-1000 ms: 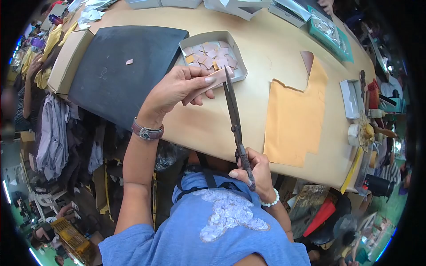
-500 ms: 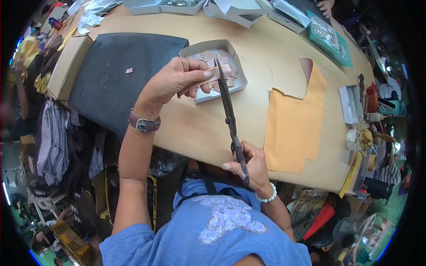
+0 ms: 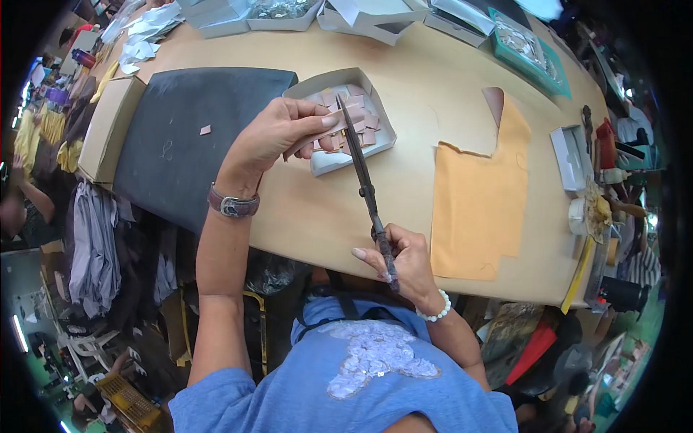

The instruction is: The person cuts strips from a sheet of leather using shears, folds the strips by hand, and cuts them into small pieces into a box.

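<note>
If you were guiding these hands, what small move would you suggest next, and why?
I would probably close the scissors on the strip: the right hand has the blades at its free end, while the left hand pinches it over the box of small pieces, where a snipped bit would likely drop.

The thin flat strip (image 3: 339, 123) is pale pink, the small square pieces (image 3: 369, 121) mostly pink; the long metal scissors (image 3: 367, 191) are dark grey, the flat notched sheet (image 3: 476, 209) plain orange, the broad bench (image 3: 408, 159) tan.
</note>
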`<state>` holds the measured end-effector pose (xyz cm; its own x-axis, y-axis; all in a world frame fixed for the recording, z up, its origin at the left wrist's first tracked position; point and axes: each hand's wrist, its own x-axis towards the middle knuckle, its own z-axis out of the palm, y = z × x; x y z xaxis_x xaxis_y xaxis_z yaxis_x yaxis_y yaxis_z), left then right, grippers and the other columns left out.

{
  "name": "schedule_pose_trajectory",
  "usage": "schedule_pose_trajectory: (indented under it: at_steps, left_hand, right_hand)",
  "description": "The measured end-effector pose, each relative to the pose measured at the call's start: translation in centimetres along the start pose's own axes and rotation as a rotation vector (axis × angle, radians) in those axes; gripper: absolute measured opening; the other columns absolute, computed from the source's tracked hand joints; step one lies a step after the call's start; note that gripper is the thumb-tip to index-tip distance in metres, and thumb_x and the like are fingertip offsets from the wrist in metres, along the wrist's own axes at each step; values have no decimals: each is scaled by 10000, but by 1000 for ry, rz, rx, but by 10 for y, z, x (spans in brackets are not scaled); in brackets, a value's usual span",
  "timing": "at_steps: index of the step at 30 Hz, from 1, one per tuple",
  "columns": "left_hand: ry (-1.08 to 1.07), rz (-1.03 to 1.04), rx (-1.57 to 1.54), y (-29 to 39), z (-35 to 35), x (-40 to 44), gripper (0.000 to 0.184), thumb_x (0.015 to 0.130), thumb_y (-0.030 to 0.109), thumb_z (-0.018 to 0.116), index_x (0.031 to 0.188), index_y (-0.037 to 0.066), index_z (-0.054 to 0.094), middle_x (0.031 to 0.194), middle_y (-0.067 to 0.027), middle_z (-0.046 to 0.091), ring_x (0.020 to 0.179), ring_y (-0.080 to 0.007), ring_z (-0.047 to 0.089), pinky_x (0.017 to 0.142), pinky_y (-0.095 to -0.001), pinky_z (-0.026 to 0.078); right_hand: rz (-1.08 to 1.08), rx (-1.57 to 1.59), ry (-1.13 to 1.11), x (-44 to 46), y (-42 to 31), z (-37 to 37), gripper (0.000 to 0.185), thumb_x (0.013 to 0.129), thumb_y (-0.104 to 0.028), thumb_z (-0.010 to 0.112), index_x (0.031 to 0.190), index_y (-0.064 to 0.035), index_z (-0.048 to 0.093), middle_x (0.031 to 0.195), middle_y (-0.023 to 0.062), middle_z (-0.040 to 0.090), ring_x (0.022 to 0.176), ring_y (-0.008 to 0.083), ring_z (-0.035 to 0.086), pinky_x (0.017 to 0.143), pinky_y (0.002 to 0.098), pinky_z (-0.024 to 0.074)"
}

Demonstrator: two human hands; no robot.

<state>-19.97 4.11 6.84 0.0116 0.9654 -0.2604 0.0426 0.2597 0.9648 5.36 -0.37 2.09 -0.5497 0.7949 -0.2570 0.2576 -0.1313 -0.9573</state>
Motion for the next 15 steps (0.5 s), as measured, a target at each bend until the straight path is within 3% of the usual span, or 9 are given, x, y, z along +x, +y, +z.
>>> schedule_pose_trajectory:
  at_steps: [15]
  left_hand:
    - [-38, -27, -73, -15, -2, 2, 207, 848, 184, 597, 901, -16, 614, 656, -17, 610, 440, 13, 457, 405, -101, 352]
  right_hand:
    - [116, 62, -30, -8, 1, 2, 402, 703, -201, 758, 553, -35, 424, 503, -41, 341, 493, 50, 298, 424, 237, 250]
